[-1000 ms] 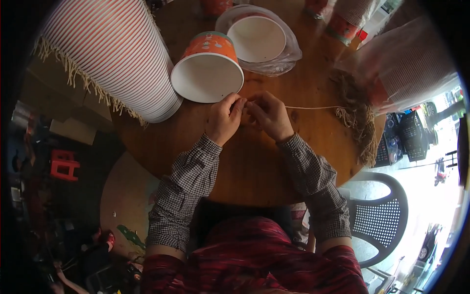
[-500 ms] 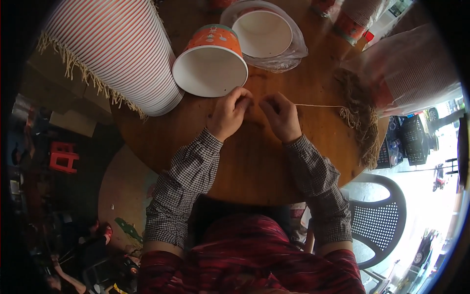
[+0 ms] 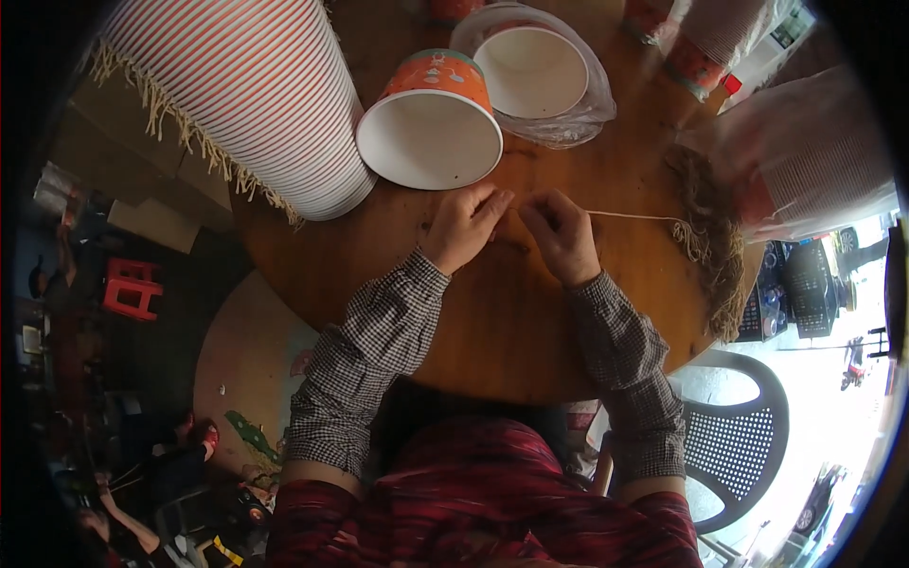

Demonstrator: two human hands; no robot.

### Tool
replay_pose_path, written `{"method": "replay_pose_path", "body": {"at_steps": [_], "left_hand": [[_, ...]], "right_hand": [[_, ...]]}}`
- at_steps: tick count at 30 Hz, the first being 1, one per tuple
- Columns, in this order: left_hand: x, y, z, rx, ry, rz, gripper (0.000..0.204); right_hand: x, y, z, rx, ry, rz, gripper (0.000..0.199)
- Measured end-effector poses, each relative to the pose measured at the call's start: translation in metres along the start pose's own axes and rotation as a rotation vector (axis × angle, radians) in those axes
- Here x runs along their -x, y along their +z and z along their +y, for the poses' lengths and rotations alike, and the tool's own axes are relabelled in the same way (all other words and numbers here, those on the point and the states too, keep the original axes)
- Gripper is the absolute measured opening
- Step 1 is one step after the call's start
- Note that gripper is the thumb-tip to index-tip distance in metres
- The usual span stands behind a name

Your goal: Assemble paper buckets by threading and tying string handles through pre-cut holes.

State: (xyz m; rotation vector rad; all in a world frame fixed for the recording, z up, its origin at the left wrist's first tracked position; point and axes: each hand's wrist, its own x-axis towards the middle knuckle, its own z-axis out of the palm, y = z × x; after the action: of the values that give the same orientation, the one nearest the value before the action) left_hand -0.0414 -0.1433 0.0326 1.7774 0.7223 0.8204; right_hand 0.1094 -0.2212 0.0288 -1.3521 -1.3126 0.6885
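String [image 3: 636, 216] is clamped in curled right fingers [image 3: 551, 206], left fingers [image 3: 481, 201] pinched together opposite.

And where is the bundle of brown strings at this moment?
In the head view, the bundle of brown strings lies along the right edge of the round wooden table, beside the plastic-wrapped stack of paper tubs, right of the right hand.
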Motion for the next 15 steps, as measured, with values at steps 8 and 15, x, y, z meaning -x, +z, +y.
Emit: {"method": "replay_pose_path", "body": {"at_steps": [8,15], "left_hand": [[0.002,0.0028,-0.01,-0.128,0.171,0.074,0.008],[0.0023,0.0036,-0.0125,-0.186,0.31,0.132,0.011]], "right_hand": [[0.0015,0.0005,0.0004,0.094,-0.006,0.033,0.012],[-0.0002,0.006,0.0001,0.097,0.072,0.111,0.01]]}}
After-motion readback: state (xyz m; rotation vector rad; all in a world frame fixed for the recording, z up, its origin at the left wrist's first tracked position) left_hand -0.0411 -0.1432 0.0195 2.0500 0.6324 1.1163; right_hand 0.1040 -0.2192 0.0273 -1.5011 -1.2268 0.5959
